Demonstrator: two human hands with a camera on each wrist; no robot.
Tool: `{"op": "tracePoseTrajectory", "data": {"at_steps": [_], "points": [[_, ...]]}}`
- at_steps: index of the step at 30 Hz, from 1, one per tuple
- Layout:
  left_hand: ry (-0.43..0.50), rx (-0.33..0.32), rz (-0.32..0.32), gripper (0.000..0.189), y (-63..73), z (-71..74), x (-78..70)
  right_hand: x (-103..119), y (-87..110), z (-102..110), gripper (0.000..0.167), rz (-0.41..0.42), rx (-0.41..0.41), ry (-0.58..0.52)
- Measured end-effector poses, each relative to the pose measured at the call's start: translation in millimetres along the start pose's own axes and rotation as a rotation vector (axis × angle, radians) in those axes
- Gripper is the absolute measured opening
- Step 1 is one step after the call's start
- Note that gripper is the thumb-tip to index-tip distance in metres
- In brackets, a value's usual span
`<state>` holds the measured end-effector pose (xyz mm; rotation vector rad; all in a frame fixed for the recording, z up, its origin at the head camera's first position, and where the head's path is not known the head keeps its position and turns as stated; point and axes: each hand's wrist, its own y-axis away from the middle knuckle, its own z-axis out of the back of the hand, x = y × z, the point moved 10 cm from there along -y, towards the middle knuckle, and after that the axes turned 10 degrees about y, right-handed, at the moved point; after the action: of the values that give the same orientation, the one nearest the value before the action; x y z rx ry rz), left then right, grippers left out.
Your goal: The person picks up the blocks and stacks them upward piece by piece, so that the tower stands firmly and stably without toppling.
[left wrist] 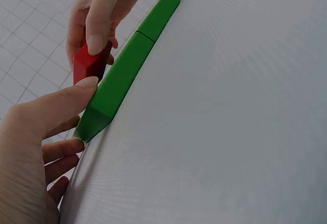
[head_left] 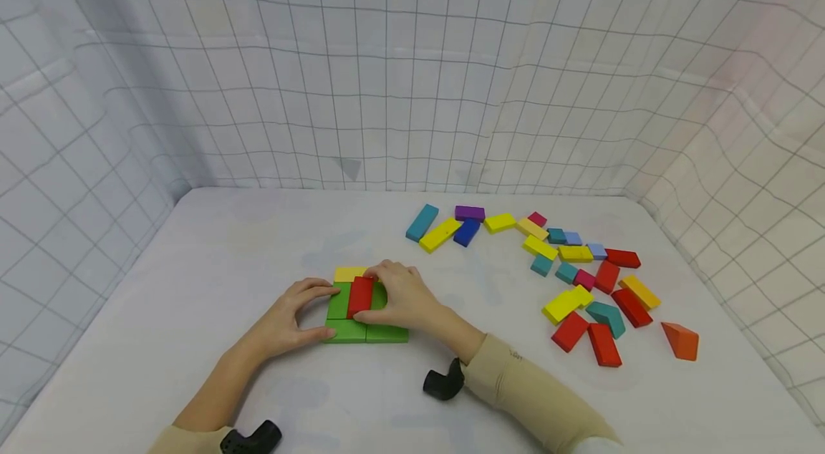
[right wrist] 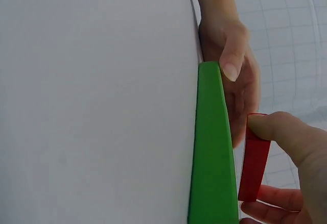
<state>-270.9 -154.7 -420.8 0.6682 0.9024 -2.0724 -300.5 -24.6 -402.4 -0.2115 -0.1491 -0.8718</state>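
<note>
My right hand point(head_left: 409, 298) pinches a red rectangular block point(head_left: 361, 298) between thumb and fingers, over a flat arrangement of green blocks point(head_left: 346, 331). In the right wrist view, the red block point(right wrist: 255, 165) looks raised above the green block point(right wrist: 213, 147). My left hand point(head_left: 291, 319) is at the left side of the arrangement, thumb by the near corner and fingers farther back, touching the green edge. In the left wrist view its thumb point(left wrist: 76, 96) lies against the green block's end. A yellow block point(head_left: 349, 273) borders the far side, partly hidden by my right hand.
Several loose blocks lie at the right: red blocks point(head_left: 604, 345), yellow blocks point(head_left: 562, 306), a teal V-notched block point(head_left: 607, 318) and an orange triangular block point(head_left: 682, 341). Farther back are a teal block point(head_left: 422, 223) and a purple block point(head_left: 470, 213). A white grid-patterned curtain point(head_left: 412, 81) surrounds the table.
</note>
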Motion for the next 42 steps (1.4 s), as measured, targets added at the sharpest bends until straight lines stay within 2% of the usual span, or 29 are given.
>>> {"op": "tracePoseTrajectory", "data": {"at_steps": [9,16,20,26,35,38,42], "points": [[0.017,0.001,-0.022,0.052,-2.5,-0.2,-0.7,12.6,-6.7,-2.3,0.063,0.016,-0.039,0.109],[0.003,-0.02,-0.042,0.049,-5.1,1.6,-1.5,14.0,-7.1,-3.2,0.068,0.036,-0.044,0.136],[0.0,-0.035,-0.042,0.048,-6.3,2.8,-1.2,11.3,-5.7,-3.5,0.07,0.043,-0.019,0.111],[0.015,-0.057,-0.042,0.057,-7.7,3.1,-1.4,8.6,-3.8,-3.3,0.064,0.052,-0.013,0.071],[0.018,-0.047,-0.059,0.065,-9.8,-3.6,-4.2,6.1,-0.3,-4.1,0.066,0.057,0.029,0.0],[0.019,-0.04,-0.061,0.064,-10.7,-5.5,-4.5,-4.8,5.9,0.5,0.066,0.032,0.04,-0.072],[0.01,-0.035,-0.051,0.063,-10.8,-7.5,-3.0,-33.2,24.5,13.5,0.062,-0.039,0.011,-0.16]]}}
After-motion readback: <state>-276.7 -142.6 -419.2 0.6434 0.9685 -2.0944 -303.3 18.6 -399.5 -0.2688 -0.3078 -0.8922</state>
